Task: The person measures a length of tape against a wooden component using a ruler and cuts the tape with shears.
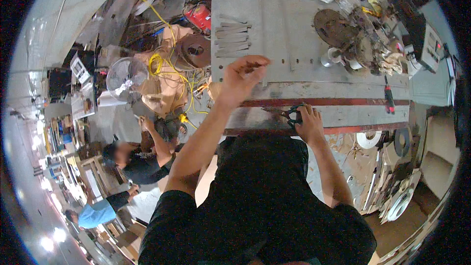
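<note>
One right hand (pixel 309 122) clasps scissors (pixel 293 116). Strips (pixel 232 37) lie at eleven o'clock from the left hand (pixel 241 79), whose grip can't be told. Cutting seems afoot, needing alignment next.

We are wearing a black top (pixel 265 211), its cloth looking plain and matt across the front. Its left sleeve (pixel 171 211) and right sleeve (pixel 352 221) are both ending around the elbows, in the same black. Beyond their hems we are showing a bare left forearm (pixel 200 142) and right forearm (pixel 331 172), and a bare left hand (pixel 245 78) and right hand (pixel 310 122). Toward the near edge of the worktop (pixel 289 24), our dark clothing is forming a broad panel, its lower folds blending into shadow.
</note>
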The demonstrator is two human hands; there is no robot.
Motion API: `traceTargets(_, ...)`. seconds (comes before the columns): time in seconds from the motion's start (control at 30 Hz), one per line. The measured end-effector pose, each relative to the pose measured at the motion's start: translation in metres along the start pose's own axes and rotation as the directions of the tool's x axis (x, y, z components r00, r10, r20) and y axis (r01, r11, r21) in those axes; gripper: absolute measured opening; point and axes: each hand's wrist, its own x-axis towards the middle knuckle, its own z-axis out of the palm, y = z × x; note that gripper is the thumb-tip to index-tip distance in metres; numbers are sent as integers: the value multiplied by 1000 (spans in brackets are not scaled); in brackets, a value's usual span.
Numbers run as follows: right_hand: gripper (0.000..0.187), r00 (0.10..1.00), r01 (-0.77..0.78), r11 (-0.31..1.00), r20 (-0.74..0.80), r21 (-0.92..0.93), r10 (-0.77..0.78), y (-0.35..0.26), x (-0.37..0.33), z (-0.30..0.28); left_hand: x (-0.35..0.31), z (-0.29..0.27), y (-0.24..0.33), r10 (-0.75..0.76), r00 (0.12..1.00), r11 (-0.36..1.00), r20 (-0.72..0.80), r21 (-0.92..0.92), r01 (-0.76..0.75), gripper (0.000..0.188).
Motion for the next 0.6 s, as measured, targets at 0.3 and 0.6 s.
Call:
traceTargets(0.3,31,997,68,974,-47,217,-59,-44,12,-71,-60,63,161,838,538,126,90,-992,-29,31)
traceTargets(0.6,26,982,132,991,-135,6,-130,-7,32,-59,-128,59,168,740,672,80,20,-995,-58,31)
